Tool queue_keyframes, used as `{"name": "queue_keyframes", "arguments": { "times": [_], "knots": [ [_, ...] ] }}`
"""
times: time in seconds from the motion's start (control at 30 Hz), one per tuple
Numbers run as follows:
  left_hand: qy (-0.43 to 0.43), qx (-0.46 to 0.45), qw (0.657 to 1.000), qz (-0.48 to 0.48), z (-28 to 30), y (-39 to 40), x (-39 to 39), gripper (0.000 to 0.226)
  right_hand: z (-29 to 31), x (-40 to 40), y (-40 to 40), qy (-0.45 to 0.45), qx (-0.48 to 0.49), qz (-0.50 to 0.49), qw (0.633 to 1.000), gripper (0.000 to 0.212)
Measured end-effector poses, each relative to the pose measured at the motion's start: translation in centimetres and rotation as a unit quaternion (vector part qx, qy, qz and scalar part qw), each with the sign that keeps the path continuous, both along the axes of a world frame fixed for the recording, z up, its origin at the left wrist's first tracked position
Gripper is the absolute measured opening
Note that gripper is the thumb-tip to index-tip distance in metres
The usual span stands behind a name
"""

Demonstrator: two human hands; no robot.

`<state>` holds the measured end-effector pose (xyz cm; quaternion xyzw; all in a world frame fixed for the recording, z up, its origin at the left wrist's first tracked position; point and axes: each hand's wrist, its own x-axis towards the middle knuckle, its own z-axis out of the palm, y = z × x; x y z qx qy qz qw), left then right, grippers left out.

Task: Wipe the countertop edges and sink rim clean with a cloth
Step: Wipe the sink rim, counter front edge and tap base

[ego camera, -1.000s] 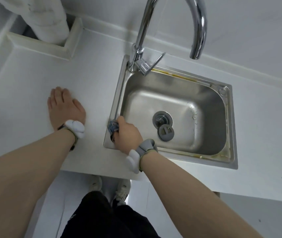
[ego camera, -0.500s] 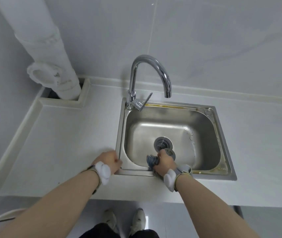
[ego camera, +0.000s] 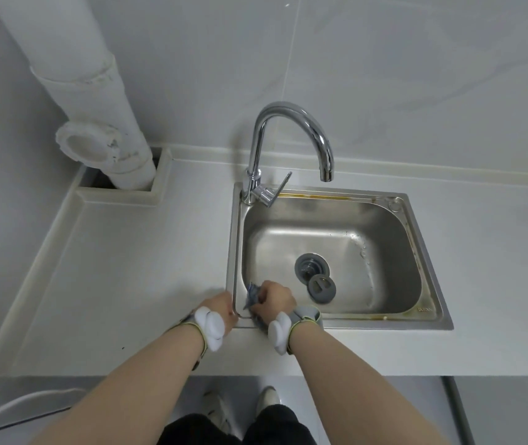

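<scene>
Head view looks down on a white counter [ego camera: 134, 284] with a steel sink [ego camera: 429, 322] set into it. At the sink's 7 o'clock corner, the right hand [ego camera: 274, 298] is curled round a bunched blue-grey cloth [ego camera: 251, 293], its fingers gripping the wad and pressing it against the rim just inside the corner, likely so a small, firm pad can work into the rim's groove. Left hand [ego camera: 224, 308] rests at the same corner on the counter side; its fingers are hidden behind the wrist, so I cannot tell whether they are straight or curled. It probably serves as a brace while the person leans in. Yellow-brown staining runs along the rim at 12 and 5 o'clock, suggesting those stretches remain to be wiped. A faucet [ego camera: 291, 123] stands at 11 o'clock; a loose drain plug [ego camera: 322, 285] lies beside the drain.
</scene>
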<state>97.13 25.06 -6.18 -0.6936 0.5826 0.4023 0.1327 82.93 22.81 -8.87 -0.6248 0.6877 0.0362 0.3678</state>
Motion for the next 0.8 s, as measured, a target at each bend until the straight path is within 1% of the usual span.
{"name": "queue_keyframes", "arguments": {
  "times": [0.1,0.2,0.27,0.33,0.4,0.53,0.6,0.67,0.73,0.8],
  "knots": [
    [0.002,0.005,1.0,-0.012,-0.5,-0.3,0.0,0.034,-0.4,-2.4,0.3,0.011,0.005,-0.011,1.0,0.021],
    [0.002,0.019,1.0,-0.019,-1.1,-0.5,-0.2,0.033,-0.5,-5.7,0.5,0.024,-0.001,-0.018,1.0,0.006],
    [-0.013,0.015,0.999,-0.026,-1.3,-0.5,-0.8,0.033,-0.5,-8.3,0.6,0.042,-0.006,-0.014,0.999,0.007],
    [-0.037,-0.005,0.999,-0.005,-1.2,-0.7,-1.2,0.033,-0.4,-11.5,0.8,0.074,-0.02,-0.015,0.997,0.007],
    [-0.05,-0.01,0.999,-0.003,-0.7,-1.2,-1.6,0.031,-0.5,-15.2,0.9,0.114,-0.031,-0.006,0.993,0.005],
    [-0.043,-0.015,0.998,0.03,-0.2,-3.3,-3.2,0.031,-0.5,-24.1,0.8,0.212,-0.033,0.001,0.977,0.004],
    [-0.034,-0.01,0.998,0.045,0.6,-4.3,-4.3,0.033,-0.5,-27.7,0.3,0.253,-0.028,0.003,0.967,0.014],
    [-0.02,0.003,0.998,0.058,1.3,-4.7,-5.6,0.037,-0.5,-29.5,-0.2,0.251,-0.002,0.03,0.967,0.015],
    [-0.024,0.002,0.997,0.069,1.6,-4.9,-6.9,0.039,-0.3,-29.0,-0.6,0.235,0.023,0.066,0.969,0.015],
    [-0.028,-0.015,0.996,0.084,1.3,-4.9,-8.6,0.036,0.1,-27.2,-0.9,0.19,0.034,0.085,0.977,0.021]
  ]
}}
